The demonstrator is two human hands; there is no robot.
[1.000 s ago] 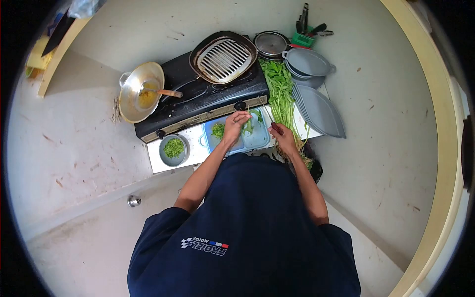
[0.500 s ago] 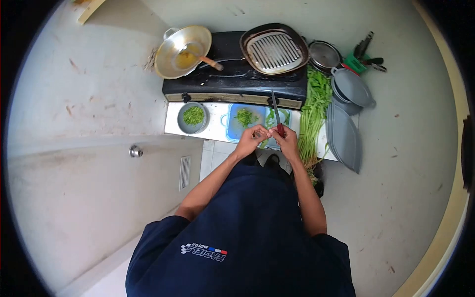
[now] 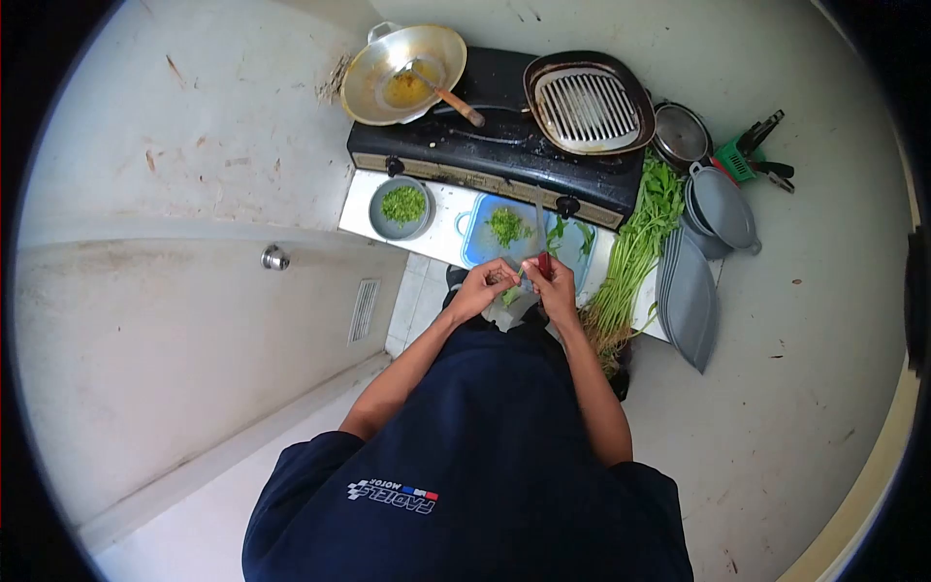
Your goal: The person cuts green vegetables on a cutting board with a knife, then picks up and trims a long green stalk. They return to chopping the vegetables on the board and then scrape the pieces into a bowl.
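My right hand (image 3: 556, 289) is closed round the red handle of a knife (image 3: 541, 221), whose blade points away from me over the cutting board. Close beside it, my left hand (image 3: 484, 289) pinches a green leafy stem (image 3: 509, 297) that hangs below the fingers; part of it is hidden. Both hands hover at the near edge of a blue cutting board (image 3: 476, 247). Chopped greens (image 3: 506, 227) lie on its left side, and loose leaves (image 3: 557, 236) lie to the right of the blade. A grey bowl (image 3: 396, 229) holding more chopped greens (image 3: 402, 204) stands to the left.
Long leafy stems with roots (image 3: 630, 238) lie right of the board, beside grey lids (image 3: 690, 310). Behind is a black stove (image 3: 485, 160) carrying a wok (image 3: 451, 53) with a wooden-handled utensil and a grill pan (image 3: 635, 92). A green basket (image 3: 732, 163) holds dark-handled utensils.
The view has turned, so the stove and counter appear farther right and tilted. My hands remain close together, with a slightly wider gap between the fingertips. The knife stays in my right hand.
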